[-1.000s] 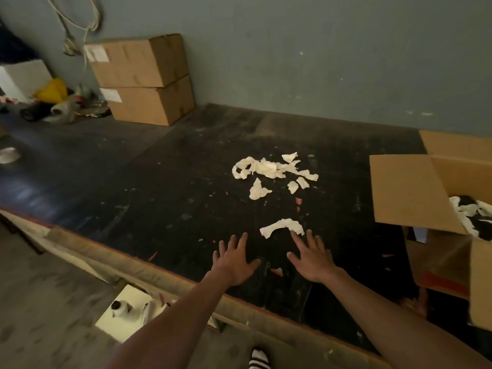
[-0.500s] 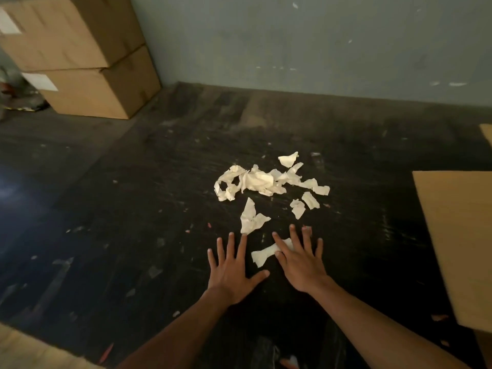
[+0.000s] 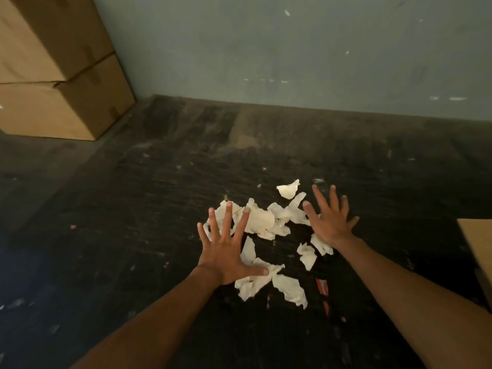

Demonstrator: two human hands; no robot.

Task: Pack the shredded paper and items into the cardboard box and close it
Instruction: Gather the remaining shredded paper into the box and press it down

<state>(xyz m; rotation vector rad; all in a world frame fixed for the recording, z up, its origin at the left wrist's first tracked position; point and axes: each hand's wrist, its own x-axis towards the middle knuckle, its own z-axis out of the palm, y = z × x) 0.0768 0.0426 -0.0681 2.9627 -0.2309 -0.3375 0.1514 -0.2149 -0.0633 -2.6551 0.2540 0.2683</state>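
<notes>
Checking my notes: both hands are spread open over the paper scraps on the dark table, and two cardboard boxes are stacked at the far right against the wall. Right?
Not quite. The head view shows the stacked cardboard boxes at the far left, not the right. The rest holds: left hand and right hand are spread open over the paper scraps on the dark table.

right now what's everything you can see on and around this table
torn white paper scraps: many, white, scattered mid-table between and under the hands
dark scuffed table top: one, black, fills the lower view
stacked brown cardboard boxes: two, brown, far left against the wall
brown cardboard flap: one, tan, right edge, mostly cut off
small red strip: one, red, near edge of the scraps
grey-green wall: one, behind the table
left hand: spread flat over the left scraps
right hand: spread, at the right of the pile
</notes>
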